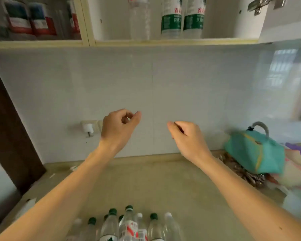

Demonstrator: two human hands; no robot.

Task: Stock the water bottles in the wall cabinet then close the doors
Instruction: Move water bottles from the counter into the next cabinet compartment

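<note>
Head view: beige counter [163,180], tiled wall [181,84] (glossy); left hand [118,126], right hand [188,134] loosely curled, empty.

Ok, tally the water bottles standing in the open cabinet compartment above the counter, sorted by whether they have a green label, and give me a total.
Green-label bottles: 2
Clear bottle with no green label: 1
Total: 3

Two bare forearms, no sleeves in view, left hand [119,126], right hand [188,136] (ringless)
</note>
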